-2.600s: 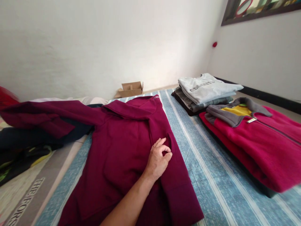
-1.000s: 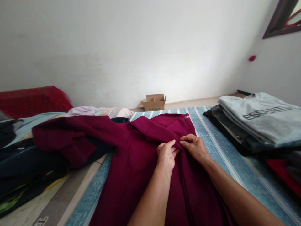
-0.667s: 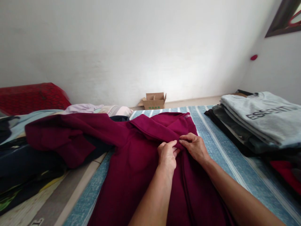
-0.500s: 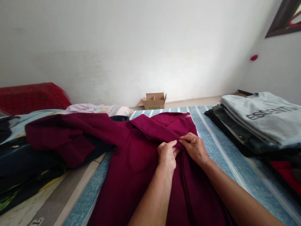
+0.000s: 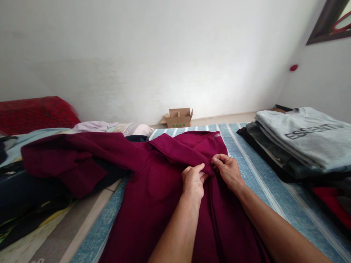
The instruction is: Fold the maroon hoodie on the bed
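Note:
A maroon long-sleeved top (image 5: 156, 197) lies spread in front of me, with its folded collar at the far end and a front seam running down towards me. My left hand (image 5: 193, 180) is closed on the edge of the cloth just below the collar, thumb on top. Close beside it, my right hand (image 5: 227, 170) pinches the same area with thumb and forefinger; whether a small fastening sits between the fingertips is too small to tell. One sleeve (image 5: 68, 149) stretches out to the left over other clothes.
Folded clothes (image 5: 309, 140), topped by a grey lettered shirt, are stacked at right on a blue striped cover (image 5: 246, 146). Dark garments (image 5: 33, 197) are heaped at left, near a red bundle (image 5: 38, 115). An open cardboard box (image 5: 178, 118) stands by the wall.
My right fingertips have shifted slightly right, away from the left thumb. My left hand stays at the same place on the top. The view has turned very slightly.

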`<state>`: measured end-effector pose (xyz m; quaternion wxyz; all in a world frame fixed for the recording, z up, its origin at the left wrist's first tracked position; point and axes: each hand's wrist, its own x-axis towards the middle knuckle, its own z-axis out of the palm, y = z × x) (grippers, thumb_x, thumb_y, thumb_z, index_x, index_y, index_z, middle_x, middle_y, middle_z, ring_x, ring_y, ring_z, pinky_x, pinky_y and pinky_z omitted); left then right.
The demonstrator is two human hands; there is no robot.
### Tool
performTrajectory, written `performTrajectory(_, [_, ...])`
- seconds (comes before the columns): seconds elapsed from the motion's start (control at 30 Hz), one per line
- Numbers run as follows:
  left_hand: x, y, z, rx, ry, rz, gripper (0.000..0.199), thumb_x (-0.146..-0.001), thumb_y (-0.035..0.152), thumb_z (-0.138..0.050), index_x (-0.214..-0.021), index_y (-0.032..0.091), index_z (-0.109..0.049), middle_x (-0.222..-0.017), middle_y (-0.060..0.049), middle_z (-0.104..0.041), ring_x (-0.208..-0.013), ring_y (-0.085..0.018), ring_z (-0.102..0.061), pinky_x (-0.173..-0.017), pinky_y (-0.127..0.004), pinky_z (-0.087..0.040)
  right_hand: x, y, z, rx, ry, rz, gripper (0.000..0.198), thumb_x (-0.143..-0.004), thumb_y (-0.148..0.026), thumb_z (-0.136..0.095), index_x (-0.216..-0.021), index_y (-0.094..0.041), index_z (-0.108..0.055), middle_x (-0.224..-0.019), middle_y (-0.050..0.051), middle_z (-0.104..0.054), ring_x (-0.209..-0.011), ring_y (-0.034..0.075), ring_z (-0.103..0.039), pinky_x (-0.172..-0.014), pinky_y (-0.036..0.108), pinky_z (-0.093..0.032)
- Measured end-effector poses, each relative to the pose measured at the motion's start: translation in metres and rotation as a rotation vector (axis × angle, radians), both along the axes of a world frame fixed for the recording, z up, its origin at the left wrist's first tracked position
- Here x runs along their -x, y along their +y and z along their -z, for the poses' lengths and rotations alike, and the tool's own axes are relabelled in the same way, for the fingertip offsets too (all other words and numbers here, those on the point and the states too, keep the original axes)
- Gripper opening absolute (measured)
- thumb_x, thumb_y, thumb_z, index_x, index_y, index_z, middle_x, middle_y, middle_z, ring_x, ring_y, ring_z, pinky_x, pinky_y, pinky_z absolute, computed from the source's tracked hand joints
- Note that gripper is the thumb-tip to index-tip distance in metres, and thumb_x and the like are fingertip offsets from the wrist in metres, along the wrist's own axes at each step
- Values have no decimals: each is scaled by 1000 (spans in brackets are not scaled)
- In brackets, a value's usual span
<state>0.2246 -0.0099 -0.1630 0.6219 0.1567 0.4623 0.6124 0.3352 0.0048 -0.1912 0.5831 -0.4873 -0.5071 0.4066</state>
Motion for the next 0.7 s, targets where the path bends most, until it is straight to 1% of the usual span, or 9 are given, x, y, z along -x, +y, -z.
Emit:
performTrajectory(0.07, [0, 0, 0, 2, 0, -9, 25, -57, 2, -64, -59, 16, -44, -56, -4, -64, -50, -16, -61, -52, -29, -49, 0, -1, -1, -34, -18, -1, 27, -74, -43, -61, -73, -17, -62, -64, 1, -58, -57, 13, -48, -54, 25, -39])
performTrajectory(0.2, [0, 0, 1, -2, 9, -22, 28, -57, 2, -64, -57, 17, -41, -52, -1, -61, -48, -15, -58, -51, -28, -48, 1, -5, -5, -165, -199, 15, 22, -76, -39, -60, -70, -19, -65, -69, 2, -59, -66, 15, -53, -61, 27, -42])
performTrajectory(0.3, [-1, 0, 0, -4, 27, -24, 30, -57, 3, -65, -57, 18, -39, -48, 2, -56, -46, -14, -55, -49, -26, -46, 2, -7, -6, -237, -309, 16, 19, -79, -35, -58, -72, -21, -68, -71, 3, -59, -68, 16, -55, -64, 28, -43])
performTrajectory(0.5, [-3, -3, -3, -22, 39, -36, 33, -55, 4, -66, -56, 18, -37, -44, 5, -50, -43, -10, -50, -48, -24, -42, 2, -7, -6, -298, -482, 66, 19, -82, -34, -56, -77, -23, -71, -72, 3, -61, -66, 16, -57, -62, 27, -44])
performTrajectory(0.7, [-3, -3, -1, -27, 53, -33, 34, -55, 6, -66, -55, 19, -35, -44, 4, -51, -46, -13, -54, -47, -23, -41, 0, -9, -11, -374, -728, 43, 24, -87, -26, -48, -75, -23, -68, -73, 3, -59, -64, 14, -55, -61, 25, -40])
